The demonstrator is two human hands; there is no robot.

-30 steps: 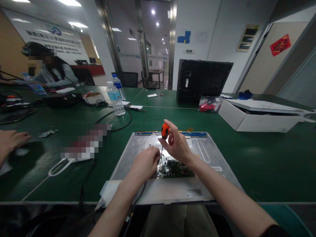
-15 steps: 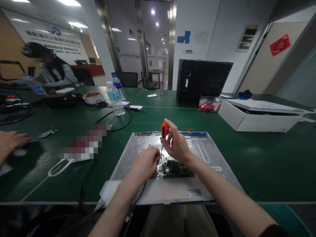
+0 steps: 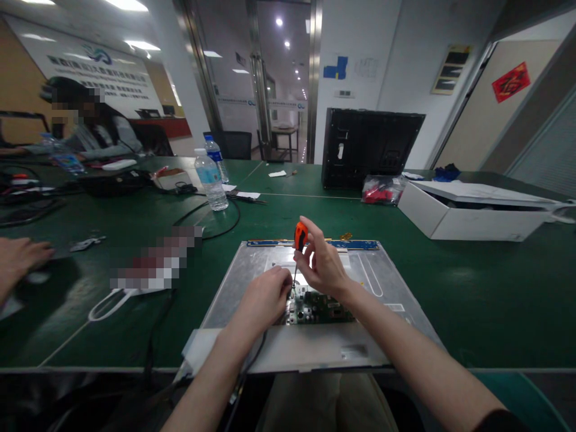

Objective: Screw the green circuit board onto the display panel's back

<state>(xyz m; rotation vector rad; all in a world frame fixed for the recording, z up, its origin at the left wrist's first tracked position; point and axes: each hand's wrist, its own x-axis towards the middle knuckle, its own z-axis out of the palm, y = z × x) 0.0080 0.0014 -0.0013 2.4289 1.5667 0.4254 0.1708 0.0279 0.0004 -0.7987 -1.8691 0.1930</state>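
An orange and black screwdriver stands nearly upright in my right hand, whose fingers are closed round its handle. Its thin shaft runs down to the top left corner of a green circuit board. The board lies on the silver metal back of a display panel, which rests on the table in front of me. Beside the screwdriver's tip, my left hand has its fingers curled and pressed together at the board's left edge. What those fingers hold, if anything, is hidden.
Two water bottles stand beyond the panel to the left, near a black cable. A black monitor casing and a white box are at the back right. Another person's hand rests at the far left. A person sits farther back.
Almost nothing differs. The screwdriver handle looks slightly turned in my right hand; my left hand keeps its place.
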